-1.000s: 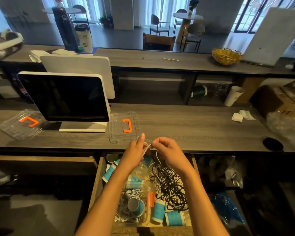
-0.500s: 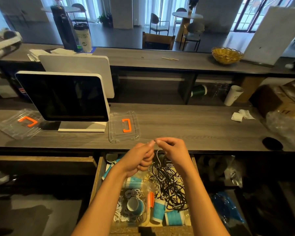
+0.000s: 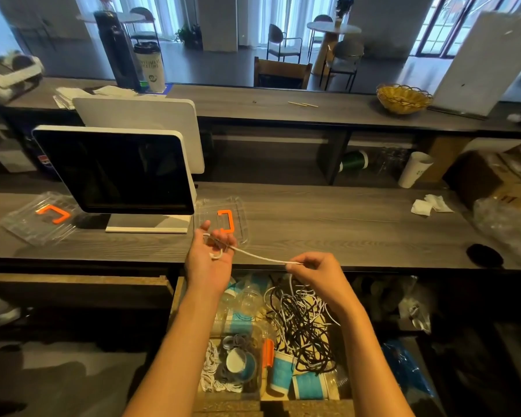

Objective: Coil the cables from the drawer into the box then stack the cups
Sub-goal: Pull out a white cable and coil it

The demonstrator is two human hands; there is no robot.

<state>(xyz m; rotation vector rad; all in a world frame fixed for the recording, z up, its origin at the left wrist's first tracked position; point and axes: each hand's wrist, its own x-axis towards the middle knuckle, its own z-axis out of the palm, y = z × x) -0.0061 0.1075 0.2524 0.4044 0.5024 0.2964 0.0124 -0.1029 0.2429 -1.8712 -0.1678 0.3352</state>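
Left hand (image 3: 209,260) palm up over the bench (image 3: 328,230) near edge, fingers spread, white cable (image 3: 262,257) looped round them, end hooked across the palm. Right hand (image 3: 312,270) to the side at the bench edge, thumb and forefinger pinching the same cable; strand taut between the two hands, rest dropping into the open drawer (image 3: 178,296) below.

In drawer: black-and-white cable tangle (image 3: 304,320) in the right half, directly under the right wrist. Clear box (image 3: 238,361) at front left, holding coiled white and grey cables plus one cup on its side. Blue cups (image 3: 283,371) loose at the front edge beside the box, more at the back left, partly hidden by the left forearm. Orange latch on the box's right wall.

On bench: clear lid (image 3: 241,212) with orange handle right behind the left hand, fingers overlapping it in view. Monitor (image 3: 115,173) left of that, second clear lid (image 3: 39,218) toward the left edge. Crumpled tissues (image 3: 427,204) and a plastic bag (image 3: 506,224) toward the right edge. White cup (image 3: 414,170) leaning in the shelf behind.
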